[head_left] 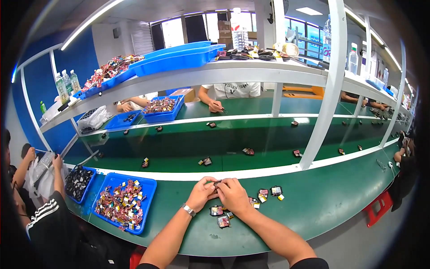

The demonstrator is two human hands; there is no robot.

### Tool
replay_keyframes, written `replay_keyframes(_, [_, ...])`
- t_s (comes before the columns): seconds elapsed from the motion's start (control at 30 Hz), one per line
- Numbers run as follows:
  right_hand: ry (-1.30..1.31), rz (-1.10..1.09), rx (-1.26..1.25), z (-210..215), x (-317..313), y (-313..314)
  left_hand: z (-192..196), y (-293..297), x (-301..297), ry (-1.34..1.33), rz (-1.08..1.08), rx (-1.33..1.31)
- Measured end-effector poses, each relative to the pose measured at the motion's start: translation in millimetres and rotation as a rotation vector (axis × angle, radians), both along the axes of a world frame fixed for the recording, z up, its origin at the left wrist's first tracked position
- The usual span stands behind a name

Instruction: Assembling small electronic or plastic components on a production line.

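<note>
My left hand (pixel 201 194) and my right hand (pixel 233 195) meet over the green bench, fingers closed on a small dark plastic piece (pixel 217 183). Fingers hide most of that piece, so its exact kind cannot be made out. Near my right wrist lie several small black casings with reddish circuit boards and yellow or white parts in them. One such casing (pixel 223 221) sits below my hands, another (pixel 216 210) just above it. Farther right are a third casing (pixel 276 191) and a fourth (pixel 263 193).
To my left, a blue tray (pixel 152 197) holds many red circuit boards; beside it stands a blue tray of black parts (pixel 79 182). Beyond a white rail, a green conveyor (pixel 188 148) carries scattered small assemblies. A white post (pixel 323 103) rises at right. Co-workers sit left, opposite and far right.
</note>
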State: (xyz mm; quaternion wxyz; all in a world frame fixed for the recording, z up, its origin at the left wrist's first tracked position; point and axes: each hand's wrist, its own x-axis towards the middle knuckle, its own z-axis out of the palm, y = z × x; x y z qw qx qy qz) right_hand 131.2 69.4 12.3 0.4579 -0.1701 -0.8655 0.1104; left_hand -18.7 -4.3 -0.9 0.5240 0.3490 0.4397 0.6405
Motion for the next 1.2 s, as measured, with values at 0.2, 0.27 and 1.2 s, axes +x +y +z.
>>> replay_keyframes(0.2, [-0.006, 0.001, 0.025, 0, 1, 1, 2, 0, 2, 0.002, -0.001, -0.010])
replay_keyframes(0.27, [-0.010, 0.002, 0.030, 0, 1, 1, 0, 0, 1, 0.015, 0.005, -0.013])
replay_keyframes(1.2, [-0.070, -0.138, -0.004, 9, 5, 65, 6, -5, 0, -0.058, 0.033, 0.041])
